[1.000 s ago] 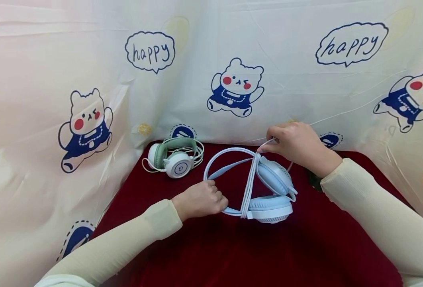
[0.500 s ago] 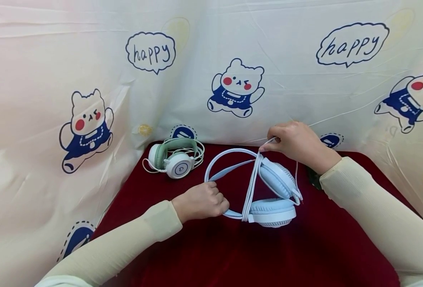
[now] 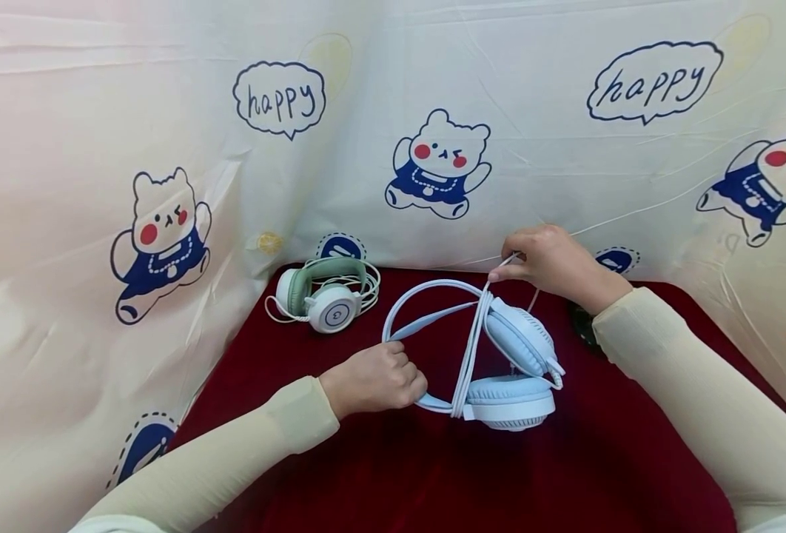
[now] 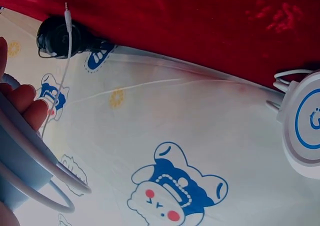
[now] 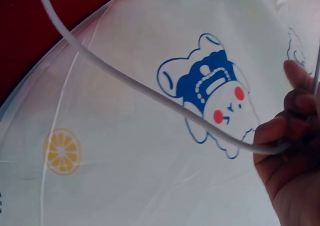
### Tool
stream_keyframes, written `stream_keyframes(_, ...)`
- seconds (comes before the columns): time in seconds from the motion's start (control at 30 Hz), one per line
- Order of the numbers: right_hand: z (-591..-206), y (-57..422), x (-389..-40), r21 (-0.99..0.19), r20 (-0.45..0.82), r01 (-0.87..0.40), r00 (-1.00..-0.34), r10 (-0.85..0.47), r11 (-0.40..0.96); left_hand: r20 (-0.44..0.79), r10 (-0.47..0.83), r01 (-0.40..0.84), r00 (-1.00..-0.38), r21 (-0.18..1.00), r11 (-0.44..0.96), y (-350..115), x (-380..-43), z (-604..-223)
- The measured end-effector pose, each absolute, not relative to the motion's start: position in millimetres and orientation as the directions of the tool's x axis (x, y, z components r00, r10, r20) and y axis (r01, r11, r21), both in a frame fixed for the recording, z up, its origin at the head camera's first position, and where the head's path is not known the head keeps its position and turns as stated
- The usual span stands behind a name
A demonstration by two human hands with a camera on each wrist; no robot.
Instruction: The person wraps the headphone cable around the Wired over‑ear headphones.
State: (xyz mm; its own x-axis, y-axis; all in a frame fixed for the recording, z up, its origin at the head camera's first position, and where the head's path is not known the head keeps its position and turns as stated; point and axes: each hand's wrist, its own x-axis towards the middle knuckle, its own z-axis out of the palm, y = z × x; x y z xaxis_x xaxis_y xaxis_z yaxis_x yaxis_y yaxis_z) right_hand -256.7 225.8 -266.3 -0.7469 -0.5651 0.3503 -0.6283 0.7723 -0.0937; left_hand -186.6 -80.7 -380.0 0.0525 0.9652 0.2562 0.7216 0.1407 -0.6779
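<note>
Two cream sleeves (image 3: 253, 444) are reaching in over the worktop (image 3: 486, 481), which a plain dark-red cloth is covering, its near part lying bare between them. The left hand (image 3: 374, 377) is closing firmly round the curved top of a pale-blue headband (image 3: 433, 319), its fingers curling over the band and its knuckles facing up. The blue headphones (image 3: 511, 411) it is holding are lying on their side over the middle of the worktop, the ear cups pointing toward the right edge; whether they are touching the cloth is hard to tell. Several turns of white cable (image 3: 471, 355) are wrapping across both arms of the headband, between the left hand and the ear cups. Beyond them the right hand (image 3: 562, 266) is pinching the cable between thumb and forefinger, just above the upper end of those turns. A loose end is hanging free, its slim plug (image 4: 68, 21) showing in the left wrist view. Green-and-white headphones (image 3: 333, 309) are resting at the far left corner, their own cable bunching behind them. Toward the far right corner a dark object (image 3: 585, 327) is sitting, the right sleeve partly hiding it. A pale curtain (image 3: 366, 170) printed with winking bears is rising past the far edge.
</note>
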Motion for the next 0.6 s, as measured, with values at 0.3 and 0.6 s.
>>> stream_keyframes(0.3,-287,237,-277,-0.207,0.377,-0.684,-0.716,-0.588,0.700,0.305,0.948,0.725,0.087,-0.672,0.150,-80,-186,-374)
stream_keyframes(0.6,-314,237,-284,-0.450,0.326,-0.572,-0.820,-0.470,0.685,0.350,0.931,0.718,0.101,-0.674,0.175,-80,-188,-366)
